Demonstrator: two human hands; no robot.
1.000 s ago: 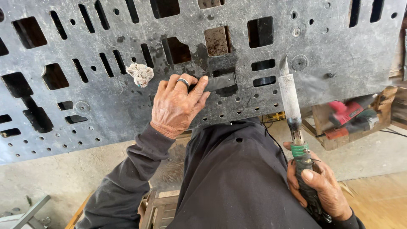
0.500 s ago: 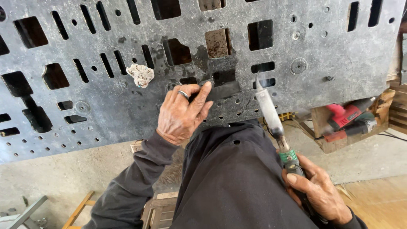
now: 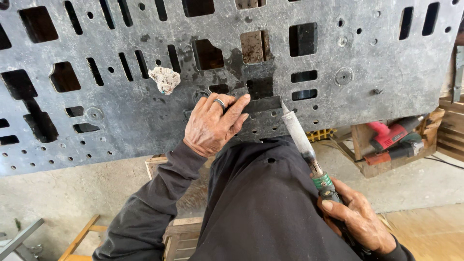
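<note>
The iron (image 3: pixel 299 135) has swung down and left since a second ago: its tip, then upright and well clear to the right, now touches the right end of the strip (image 3: pixel 261 105). So heat is meeting the joint. The right hand (image 3: pixel 357 222) is clamped on the iron's handle. The left hand (image 3: pixel 212 123) stays flat, fingers together, pressing the strip against the panel (image 3: pixel 121 125) near its lower edge, grasping nothing. A crumpled rag (image 3: pixel 164 79) plugs a slot upper left. No labels or packages show; red tools (image 3: pixel 391 135) lie in a wooden box at right.
</note>
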